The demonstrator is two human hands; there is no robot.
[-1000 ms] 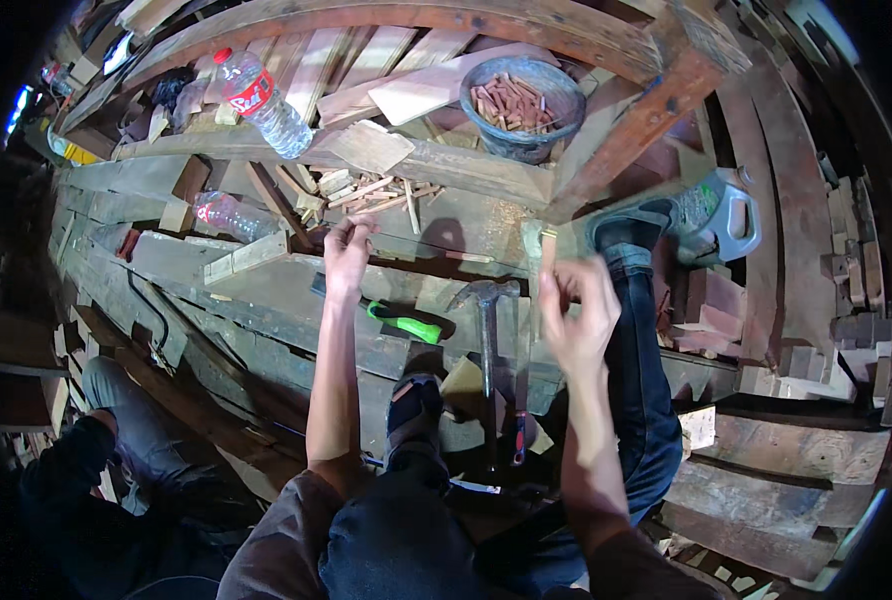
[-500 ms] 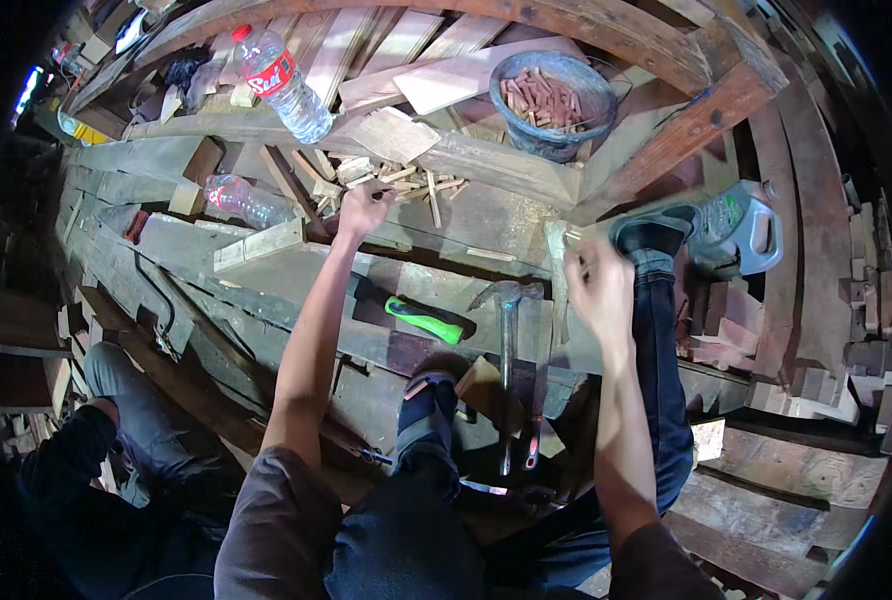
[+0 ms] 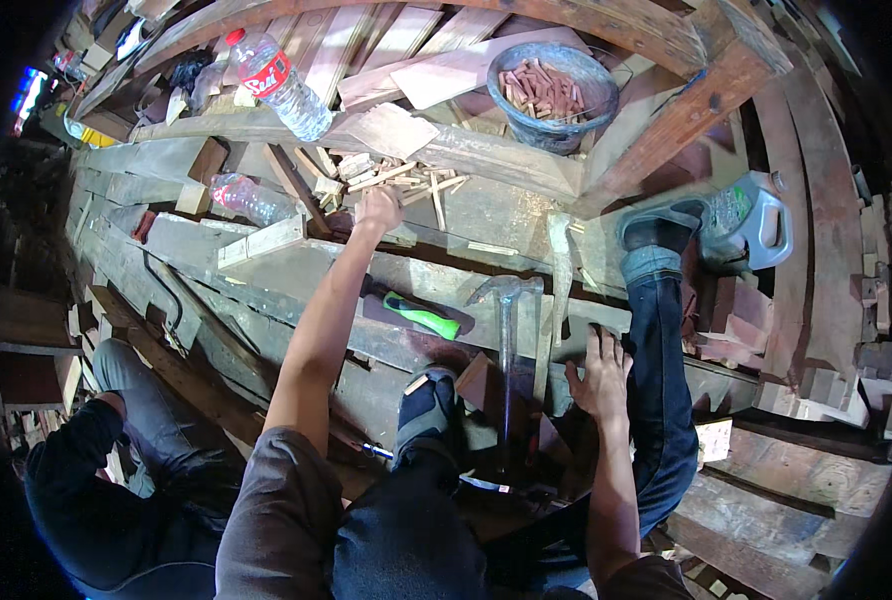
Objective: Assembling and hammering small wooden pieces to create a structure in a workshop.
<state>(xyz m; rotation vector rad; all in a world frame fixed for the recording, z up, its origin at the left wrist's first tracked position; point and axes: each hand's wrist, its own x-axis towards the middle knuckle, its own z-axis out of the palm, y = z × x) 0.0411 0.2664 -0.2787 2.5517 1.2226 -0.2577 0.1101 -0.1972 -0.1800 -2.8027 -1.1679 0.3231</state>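
My left hand point(image 3: 378, 208) is curled closed at the edge of a pile of thin wooden sticks point(image 3: 436, 195). What its fingers hold, if anything, is hidden. Lower on the right, my right hand point(image 3: 601, 378) has its fingers stretched out and holds nothing visible. It hovers over or rests on the planks beside my jeans-clad leg; I cannot tell which. Left of it lie a claw hammer point(image 3: 507, 340) and a long pale wooden piece point(image 3: 559, 265). A tool with a bright green handle point(image 3: 421, 315) lies on the boards between the two arms.
A dark bucket point(image 3: 598, 130) of short wooden pieces stands at the back, under a frame of beams. One plastic bottle point(image 3: 284, 85) leans back left; another bottle point(image 3: 251, 198) lies nearer. A grey jug point(image 3: 766, 225) sits at right. Another person's leg point(image 3: 156, 410) is at left.
My right hand has dropped toward me, away from the pale wooden piece, and its fingers have spread. My left hand has shifted slightly right and nearer at the stick pile.
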